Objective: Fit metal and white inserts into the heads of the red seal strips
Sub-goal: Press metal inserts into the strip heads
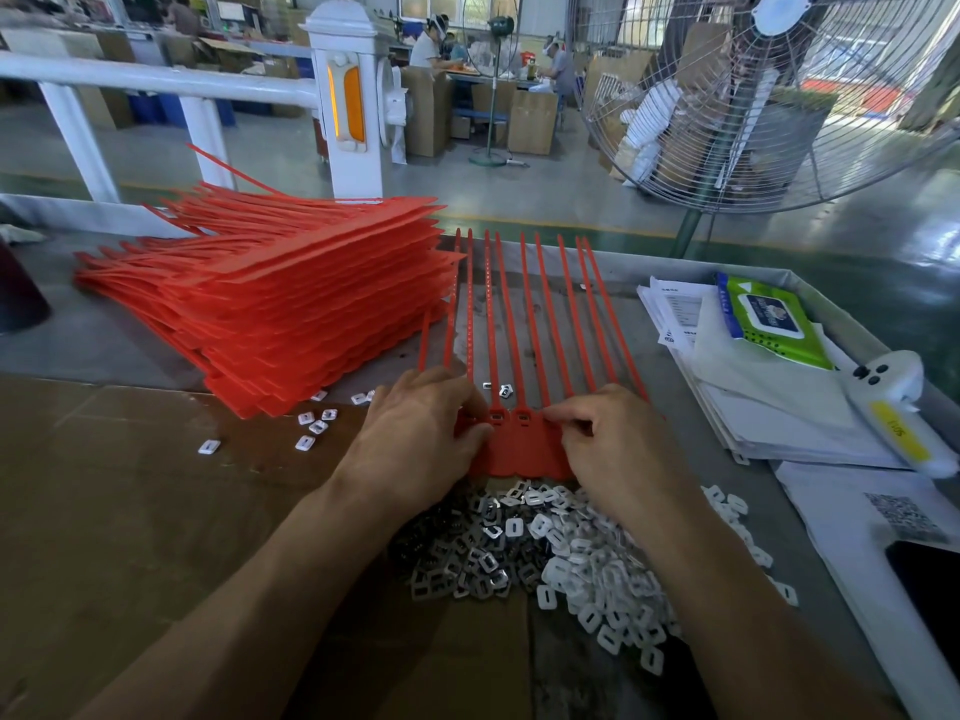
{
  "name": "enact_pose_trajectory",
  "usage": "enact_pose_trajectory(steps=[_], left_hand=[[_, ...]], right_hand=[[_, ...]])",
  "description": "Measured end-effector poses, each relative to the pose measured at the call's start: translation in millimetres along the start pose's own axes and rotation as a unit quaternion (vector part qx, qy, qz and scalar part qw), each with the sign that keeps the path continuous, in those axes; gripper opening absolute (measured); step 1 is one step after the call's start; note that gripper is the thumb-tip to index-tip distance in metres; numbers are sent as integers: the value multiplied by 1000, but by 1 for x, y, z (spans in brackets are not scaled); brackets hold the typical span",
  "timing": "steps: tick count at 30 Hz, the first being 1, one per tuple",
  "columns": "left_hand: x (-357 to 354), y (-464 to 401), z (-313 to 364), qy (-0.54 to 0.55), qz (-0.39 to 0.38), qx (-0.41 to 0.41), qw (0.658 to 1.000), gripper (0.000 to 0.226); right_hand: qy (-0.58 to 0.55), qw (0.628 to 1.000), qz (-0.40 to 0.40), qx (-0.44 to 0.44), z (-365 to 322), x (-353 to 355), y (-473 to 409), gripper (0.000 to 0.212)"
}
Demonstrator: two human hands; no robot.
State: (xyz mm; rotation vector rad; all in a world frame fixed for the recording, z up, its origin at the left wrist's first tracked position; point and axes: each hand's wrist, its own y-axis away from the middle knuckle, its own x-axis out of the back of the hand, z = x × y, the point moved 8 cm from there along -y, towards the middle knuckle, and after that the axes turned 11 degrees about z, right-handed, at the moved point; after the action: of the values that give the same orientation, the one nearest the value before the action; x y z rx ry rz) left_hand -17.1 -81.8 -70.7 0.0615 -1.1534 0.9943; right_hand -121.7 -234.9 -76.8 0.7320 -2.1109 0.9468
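Note:
A sheet of joined red seal strips (519, 449) lies flat before me, its thin tails fanning away toward the table's far edge. My left hand (421, 433) sits on the left heads, fingers curled down over them. My right hand (602, 433) covers the right heads, fingertips pinching at one head (551, 417). Two heads between the hands show fitted inserts (496, 417). Just below the sheet spreads a heap of metal inserts (467, 558) with white inserts (597, 574) on its right side. Whether either hand holds an insert is hidden.
A tall stack of red strip sheets (291, 304) stands at the left, with loose white inserts (311, 426) beside it. Brown cardboard (130, 485) covers the near left. Papers (753, 397), a green wipes pack (769, 319) and a white handheld device (898, 413) lie right.

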Motion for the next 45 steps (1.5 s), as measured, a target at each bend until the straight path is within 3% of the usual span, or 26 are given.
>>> enact_pose_trajectory(steps=[8, 18, 32, 37, 45], left_hand=[[-1, 0, -1, 2, -2, 0, 1000, 14], [-1, 0, -1, -4, -3, 2, 1000, 16], [0, 1, 0, 4, -3, 0, 1000, 17], [2, 0, -1, 11, 6, 6, 1000, 11], [5, -1, -1, 32, 17, 12, 999, 9]], right_hand=[[32, 999, -14, 4, 0, -1, 1, 28], [17, 999, 36, -25, -3, 1, -10, 8], [-13, 1000, 11, -8, 3, 1, -7, 22], [-44, 999, 21, 12, -3, 9, -5, 15], [-84, 976, -175, 97, -33, -8, 22, 7]])
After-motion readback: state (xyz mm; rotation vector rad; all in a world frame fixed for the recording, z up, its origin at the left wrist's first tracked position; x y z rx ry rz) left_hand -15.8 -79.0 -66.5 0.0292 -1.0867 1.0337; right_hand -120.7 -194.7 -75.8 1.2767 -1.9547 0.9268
